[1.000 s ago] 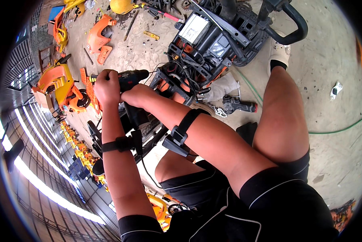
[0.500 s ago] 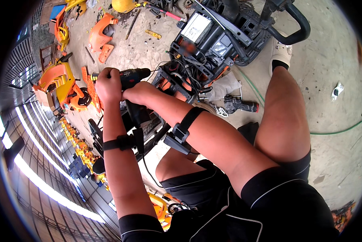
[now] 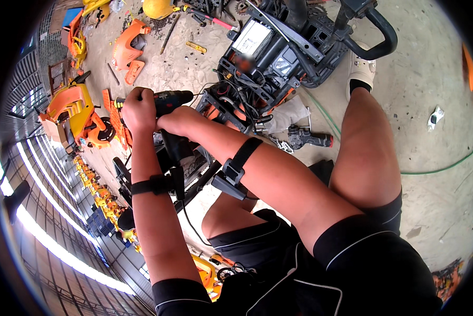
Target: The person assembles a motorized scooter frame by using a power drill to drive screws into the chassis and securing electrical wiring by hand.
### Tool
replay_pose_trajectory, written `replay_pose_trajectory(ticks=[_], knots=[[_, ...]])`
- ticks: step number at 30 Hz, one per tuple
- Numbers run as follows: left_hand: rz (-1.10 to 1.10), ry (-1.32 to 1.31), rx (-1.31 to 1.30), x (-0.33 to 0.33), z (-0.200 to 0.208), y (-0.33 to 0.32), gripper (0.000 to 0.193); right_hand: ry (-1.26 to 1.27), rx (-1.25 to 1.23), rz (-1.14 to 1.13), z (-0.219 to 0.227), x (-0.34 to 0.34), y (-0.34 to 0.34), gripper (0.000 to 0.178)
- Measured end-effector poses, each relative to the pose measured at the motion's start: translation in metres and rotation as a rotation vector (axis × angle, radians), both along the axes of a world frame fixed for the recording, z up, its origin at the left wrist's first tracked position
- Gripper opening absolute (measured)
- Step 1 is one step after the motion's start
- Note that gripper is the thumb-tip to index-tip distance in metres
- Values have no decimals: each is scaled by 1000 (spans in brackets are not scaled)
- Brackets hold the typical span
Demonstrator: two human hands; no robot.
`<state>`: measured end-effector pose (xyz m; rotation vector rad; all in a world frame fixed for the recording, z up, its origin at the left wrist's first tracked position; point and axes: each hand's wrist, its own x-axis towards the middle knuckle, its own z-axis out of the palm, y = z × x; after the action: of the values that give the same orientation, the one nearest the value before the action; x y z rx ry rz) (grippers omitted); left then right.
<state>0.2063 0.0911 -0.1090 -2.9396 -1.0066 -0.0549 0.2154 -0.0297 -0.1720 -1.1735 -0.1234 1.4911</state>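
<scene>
A dark power drill (image 3: 173,100) lies crosswise between my hands, its rounded end to the right. My left hand (image 3: 139,109) is closed in a fist around its left part, and a yellow-marked end shows beyond the knuckles. Just below the drill body, my right hand (image 3: 178,122) is closed against it where the grip would be; its fingers are mostly hidden. Beside my hands stands a partly stripped machine (image 3: 236,105) with bare wires, a black frame and orange parts. Whatever the drill works on is hidden behind my hands and wrists.
A second cordless tool (image 3: 309,138) lies on the floor right of the machine, near a green hose (image 3: 326,113). Orange covers (image 3: 127,46), a yellow helmet-like shell (image 3: 158,8) and a red-handled tool (image 3: 215,19) are farther off. A black handle (image 3: 376,39) juts out at upper right.
The whole view has shifted slightly, moving most things a little to the left. Both hands keep the same hold and position at the drill.
</scene>
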Motion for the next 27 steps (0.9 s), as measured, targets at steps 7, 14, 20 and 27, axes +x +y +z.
replay_pose_trajectory(ticks=[7, 14, 20, 27], knots=[[-12, -14, -22, 2, -3, 7, 31, 27, 8, -44, -3, -1, 6, 54], [17, -25, -18, 0, -3, 11, 32, 11, -18, -3, -3, 0, 10, 55], [46, -68, -78, -1, -1, 8, 32, 18, -20, -2, -1, -1, 9, 57], [29, -80, -77, -5, -5, 16, 32, -10, -9, -15, -8, -7, 19, 57]])
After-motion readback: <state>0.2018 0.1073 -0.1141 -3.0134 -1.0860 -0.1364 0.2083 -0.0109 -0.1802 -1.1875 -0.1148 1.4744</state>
